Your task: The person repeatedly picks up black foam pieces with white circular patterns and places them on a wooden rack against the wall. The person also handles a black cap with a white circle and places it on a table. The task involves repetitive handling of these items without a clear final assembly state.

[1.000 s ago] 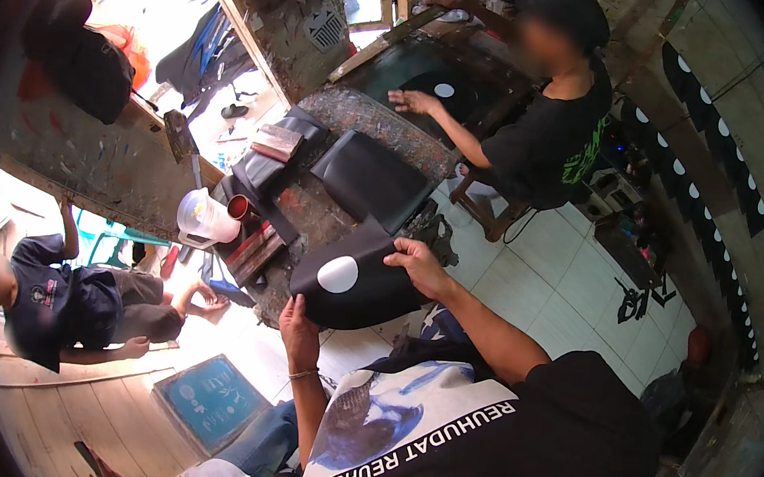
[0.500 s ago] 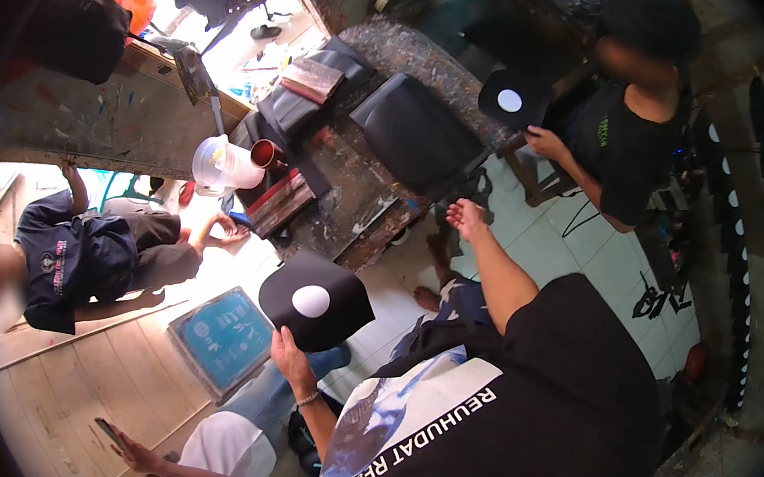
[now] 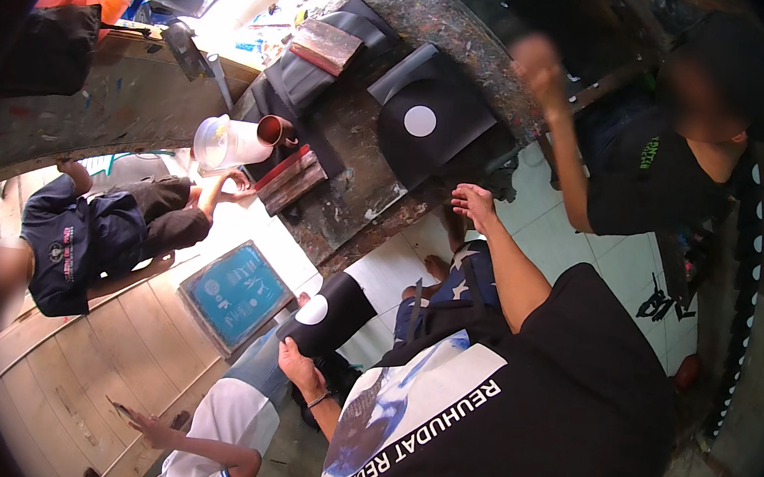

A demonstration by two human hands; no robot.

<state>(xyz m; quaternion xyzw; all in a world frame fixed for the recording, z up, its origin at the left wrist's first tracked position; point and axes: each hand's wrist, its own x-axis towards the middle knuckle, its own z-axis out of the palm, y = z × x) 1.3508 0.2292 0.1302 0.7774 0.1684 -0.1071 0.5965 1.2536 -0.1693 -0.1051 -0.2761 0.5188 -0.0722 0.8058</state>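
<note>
My left hand [image 3: 298,367] grips a black cloth piece with a white round print [image 3: 327,313], hanging low at my left side. My right hand [image 3: 475,203] is held out with loose fingers, holding nothing, close to the edge of a paint-stained worktable [image 3: 357,158]. On that table lies another black piece with a white dot [image 3: 430,119]. A person in black across the table raises a blurred hand [image 3: 535,62].
A white bucket [image 3: 226,143], a red-brown cup [image 3: 272,129], stacked boards [image 3: 289,179] and black pads [image 3: 310,80] crowd the table. A person in dark blue [image 3: 79,232] sits at left near a teal printing screen [image 3: 234,293]. Another person's arm [image 3: 183,440] reaches in below.
My left hand has lowered the black piece toward my side. A black piece with a white dot now lies on the table, and the person opposite has lifted a hand away.
</note>
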